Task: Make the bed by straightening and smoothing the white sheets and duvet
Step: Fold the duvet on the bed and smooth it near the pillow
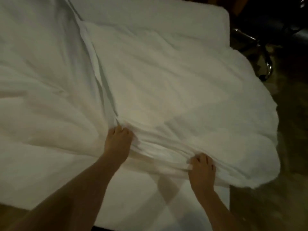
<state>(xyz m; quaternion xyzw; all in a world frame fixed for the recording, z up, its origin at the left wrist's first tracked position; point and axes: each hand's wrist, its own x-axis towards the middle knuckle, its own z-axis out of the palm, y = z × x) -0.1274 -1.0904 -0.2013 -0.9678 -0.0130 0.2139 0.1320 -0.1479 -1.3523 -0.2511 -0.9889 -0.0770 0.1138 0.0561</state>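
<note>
Across the near half of the bed (175, 19), the white duvet (166, 80) lies rumpled, its near edge gathered into tight folds between two bare hands. Left hand (118, 142): fingers curled into the fabric, gripping the bunched edge at the point where a long raised fold runs away toward the far-left corner. Right hand (202, 171): fingers likewise curled over the gathered edge, holding it, nearer the bed's right side. Both forearms extend up from the near edge of the bed. White sheet (141, 205): exposed and fairly flat on the mattress between the forearms, below the duvet's edge. Duvet's right portion overhangs the right edge of the bed, its border wavy and slightly blurred. Duvet's left portion is creased, spreading toward the left edge. Beyond the far-right corner, a dark chair (266, 35) with a shiny metal base stands on the dim floor (291, 147).
</note>
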